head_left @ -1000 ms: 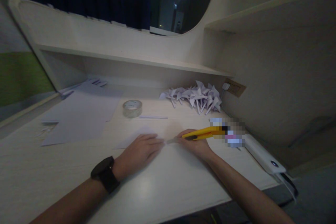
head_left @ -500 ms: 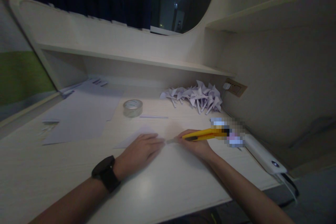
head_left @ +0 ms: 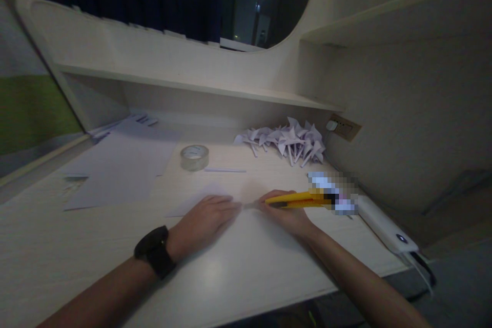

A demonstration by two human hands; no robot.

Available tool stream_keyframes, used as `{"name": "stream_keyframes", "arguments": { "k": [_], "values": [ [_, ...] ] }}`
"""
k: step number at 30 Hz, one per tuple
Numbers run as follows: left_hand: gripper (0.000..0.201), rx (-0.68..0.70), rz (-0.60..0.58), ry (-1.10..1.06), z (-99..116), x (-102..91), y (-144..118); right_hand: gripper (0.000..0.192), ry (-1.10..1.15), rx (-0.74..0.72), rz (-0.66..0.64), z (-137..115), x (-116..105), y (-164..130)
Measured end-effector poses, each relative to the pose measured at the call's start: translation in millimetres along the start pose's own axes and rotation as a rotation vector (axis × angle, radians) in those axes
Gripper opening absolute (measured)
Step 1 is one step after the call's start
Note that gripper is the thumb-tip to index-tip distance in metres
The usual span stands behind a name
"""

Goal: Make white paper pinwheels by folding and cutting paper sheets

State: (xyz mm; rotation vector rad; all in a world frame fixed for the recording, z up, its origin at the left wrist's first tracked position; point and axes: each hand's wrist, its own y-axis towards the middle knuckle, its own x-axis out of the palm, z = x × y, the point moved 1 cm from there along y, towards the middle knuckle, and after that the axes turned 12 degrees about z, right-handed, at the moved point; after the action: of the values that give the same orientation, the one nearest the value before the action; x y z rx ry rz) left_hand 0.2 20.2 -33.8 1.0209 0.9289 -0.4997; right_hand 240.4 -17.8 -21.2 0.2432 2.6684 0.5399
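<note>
Left hand (head_left: 205, 220) lies palm-down, fingers together and flat, pressing on a small sheet of paper (head_left: 194, 201) near the middle of the desk (head_left: 77, 246). A black watch (head_left: 156, 252) sits on that wrist.

Right hand (head_left: 286, 212) is closed around a yellow utility knife (head_left: 298, 198), body lying roughly left-right, tip pointing left toward the left hand's fingertips. Blade tip meets the paper just beside those fingertips; whether it touches the fingers cannot be told in the dim light.

Farther back: a roll of clear tape (head_left: 194, 157) stands left of centre, with a thin paper strip (head_left: 225, 169) just to its right. A larger white sheet (head_left: 119, 169) lies to the far left. A heap of folded paper pinwheels (head_left: 288, 142) lies at far right, under the shelf (head_left: 192, 87), near a wall socket (head_left: 344, 128). A white power strip (head_left: 384, 228) runs along the desk's right edge.
</note>
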Motion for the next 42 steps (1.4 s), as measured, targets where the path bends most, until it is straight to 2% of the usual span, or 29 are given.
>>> {"name": "stream_keyframes", "arguments": {
  "k": [12,21,27,36,42],
  "values": [
    [0.034,0.002,0.009,-0.016,5.5,-11.1,4.3,0.018,0.010,-0.051,-0.003,-1.7,-1.0,-0.3],
    [0.035,-0.007,-0.005,-0.004,2.1,-3.9,0.0,0.018,-0.003,-0.018,-0.006,2.8,-0.5,-0.5],
    [0.037,-0.003,0.028,-0.043,1.2,0.9,-1.9,0.019,-0.002,-0.029,0.011,1.0,1.1,-1.1],
    [0.037,0.006,-0.026,-0.009,-1.8,-3.3,-1.0,0.019,-0.013,-0.055,-0.015,-0.4,-1.5,-0.4],
    [0.036,0.005,-0.013,-0.029,1.5,-0.6,-0.2,0.016,-0.022,-0.059,-0.013,1.1,-1.3,1.0]
  ]
}}
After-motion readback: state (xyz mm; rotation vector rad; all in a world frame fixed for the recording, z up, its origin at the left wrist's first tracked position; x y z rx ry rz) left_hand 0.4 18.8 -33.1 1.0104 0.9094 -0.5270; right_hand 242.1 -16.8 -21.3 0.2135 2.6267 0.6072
